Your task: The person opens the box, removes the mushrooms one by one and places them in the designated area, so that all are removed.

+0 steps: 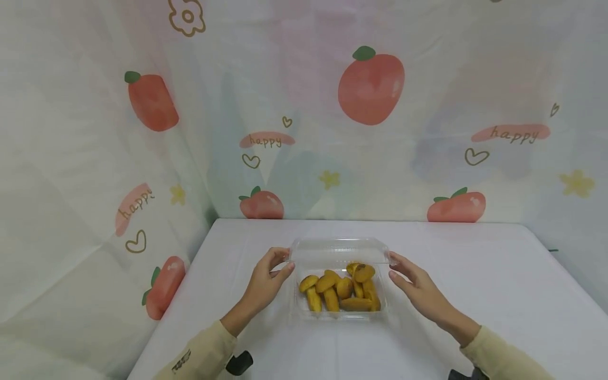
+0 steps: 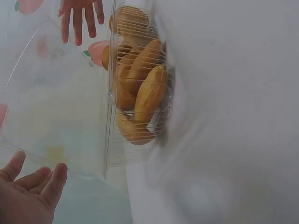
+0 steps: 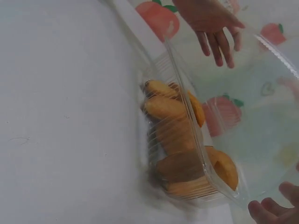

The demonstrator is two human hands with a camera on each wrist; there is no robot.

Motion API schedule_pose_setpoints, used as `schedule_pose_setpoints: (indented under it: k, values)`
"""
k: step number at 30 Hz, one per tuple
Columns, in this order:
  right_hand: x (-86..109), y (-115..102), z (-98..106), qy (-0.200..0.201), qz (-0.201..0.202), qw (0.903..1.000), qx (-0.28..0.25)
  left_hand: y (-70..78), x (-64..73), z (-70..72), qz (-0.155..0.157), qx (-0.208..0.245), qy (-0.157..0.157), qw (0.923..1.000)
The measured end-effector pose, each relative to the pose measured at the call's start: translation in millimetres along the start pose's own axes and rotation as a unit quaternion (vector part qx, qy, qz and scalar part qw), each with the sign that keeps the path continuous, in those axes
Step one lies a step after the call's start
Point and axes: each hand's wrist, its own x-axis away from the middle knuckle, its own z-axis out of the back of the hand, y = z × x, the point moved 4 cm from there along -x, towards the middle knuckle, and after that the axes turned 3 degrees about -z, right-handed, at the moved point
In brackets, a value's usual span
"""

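Note:
A clear plastic clamshell box [image 1: 332, 315] stands on the table with its transparent lid [image 1: 339, 250] raised at the back. Several yellow mushrooms [image 1: 331, 298] lie in the base; the left wrist view shows more mushrooms [image 2: 150, 93] through the ribbed wall. At the lid's left side is my left hand [image 1: 265, 277], thumb and fingers apart, fingertips at the lid edge. My right hand [image 1: 420, 287] mirrors it on the right, fingers extended beside the lid. Straight, spread fingers of the right hand [image 2: 81, 18] and left hand [image 3: 210, 23] show in the opposite wrist views.
A white-covered table [image 1: 475, 274] carries the box near its middle. Behind it hangs a fruit-patterned cloth [image 1: 304, 105], with another cloth wall [image 1: 71, 184] along the left. Dark wrist-worn devices [image 1: 239, 363] show below the sleeves.

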Motion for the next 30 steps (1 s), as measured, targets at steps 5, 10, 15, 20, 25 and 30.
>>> schedule_pose_setpoints:
  k: [5,10,15,20,25,30]
  values:
    - [-6.6,-2.9,1.8,0.0,0.002,1.0,-0.004,-1.0,-8.9,3.5,0.014,0.02,-0.001,0.9997]
    - [-13.4,-6.2,4.0,-0.003,-0.005,1.0,-0.007,-3.7,-17.0,5.5,0.016,0.026,0.001,0.9995]
    - [-19.6,-8.3,5.7,-0.002,-0.013,0.9999,-0.008,-5.1,-24.1,6.8,-0.003,0.025,0.003,0.9997]
    - [-25.6,-7.6,5.9,-0.005,-0.018,0.9997,-0.013,-4.2,-28.3,7.8,-0.008,0.023,0.008,0.9997]
    - [-29.3,-10.1,8.5,-0.003,-0.011,0.9997,-0.02,-3.0,-31.4,8.4,0.002,0.029,0.006,0.9996]
    - [-31.7,-8.8,10.8,0.002,-0.005,0.9997,-0.024,-5.9,-32.2,8.8,-0.001,0.033,-0.014,0.9993]
